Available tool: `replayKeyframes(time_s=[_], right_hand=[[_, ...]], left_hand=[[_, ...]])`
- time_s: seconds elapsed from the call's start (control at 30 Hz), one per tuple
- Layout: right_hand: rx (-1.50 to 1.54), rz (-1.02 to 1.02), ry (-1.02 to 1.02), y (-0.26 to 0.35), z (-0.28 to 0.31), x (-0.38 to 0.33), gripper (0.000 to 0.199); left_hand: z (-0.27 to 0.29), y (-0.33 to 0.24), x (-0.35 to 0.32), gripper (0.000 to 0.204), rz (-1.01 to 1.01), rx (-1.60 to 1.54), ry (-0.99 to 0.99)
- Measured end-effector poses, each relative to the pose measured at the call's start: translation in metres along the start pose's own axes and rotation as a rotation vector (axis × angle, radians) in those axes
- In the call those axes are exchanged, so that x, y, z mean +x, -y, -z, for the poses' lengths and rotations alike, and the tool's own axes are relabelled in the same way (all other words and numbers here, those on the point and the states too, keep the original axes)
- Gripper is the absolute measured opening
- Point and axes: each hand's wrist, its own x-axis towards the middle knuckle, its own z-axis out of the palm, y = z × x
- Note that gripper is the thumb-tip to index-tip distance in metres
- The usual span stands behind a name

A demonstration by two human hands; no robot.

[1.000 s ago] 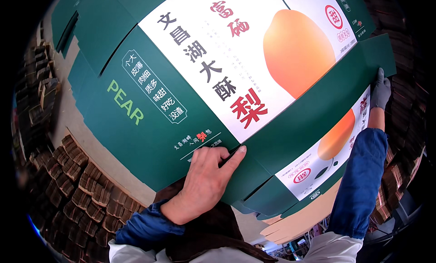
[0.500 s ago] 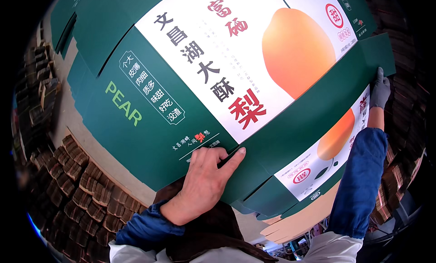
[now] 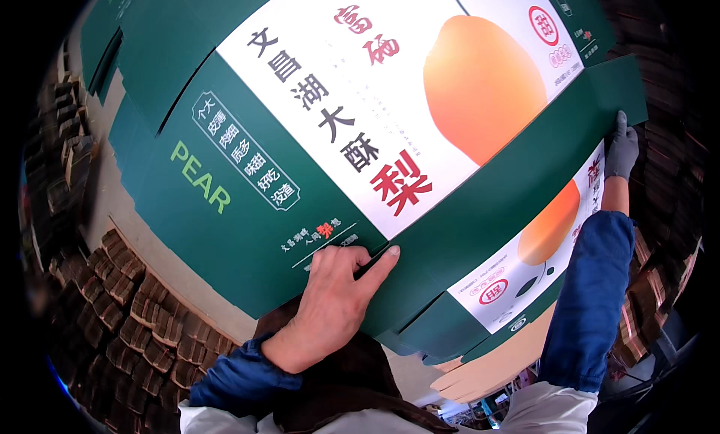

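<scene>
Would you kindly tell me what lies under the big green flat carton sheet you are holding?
Under the big green flat carton sheet, another printed sheet and plain brown cardboard peek out by the lower edge. Anything beneath the sheet's middle is covered.

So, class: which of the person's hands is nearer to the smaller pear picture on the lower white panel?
Right. The gloved right hand grips the carton's edge just above and right of that pear picture; the bare left hand presses the green cardboard further left.

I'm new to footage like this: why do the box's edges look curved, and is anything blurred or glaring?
Head view: the fisheye lens bends the green carton's straight edges toward the black rim; light is soft and even, no glare on its white panel; left hand and gloved right hand look sharp; the stacks at the dim edges are harder to make out.
</scene>
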Motion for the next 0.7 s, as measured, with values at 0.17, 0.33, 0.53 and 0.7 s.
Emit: replayKeyframes(time_s=[0.17, 0.33, 0.53, 0.7], right_hand=[[-0.177, 0.100, -0.105, -0.006, -0.015, -0.003, 0.055], [-0.072, 0.066, -0.129, 0.005, -0.009, -0.012, 0.050], [-0.146, 0.010, -0.118, 0.007, -0.002, -0.015, 0.049], [-0.117, 0.002, -0.120, 0.005, -0.002, -0.020, 0.050]], left_hand=[[-0.007, 0.001, -0.001, 0.055, -0.025, 0.051, -0.063], [-0.009, -0.003, 0.000, 0.051, -0.030, 0.028, -0.039], [-0.010, 0.000, 0.003, 0.050, -0.048, 0.055, -0.064], [-0.008, 0.000, 0.003, 0.050, -0.064, 0.064, -0.078]])
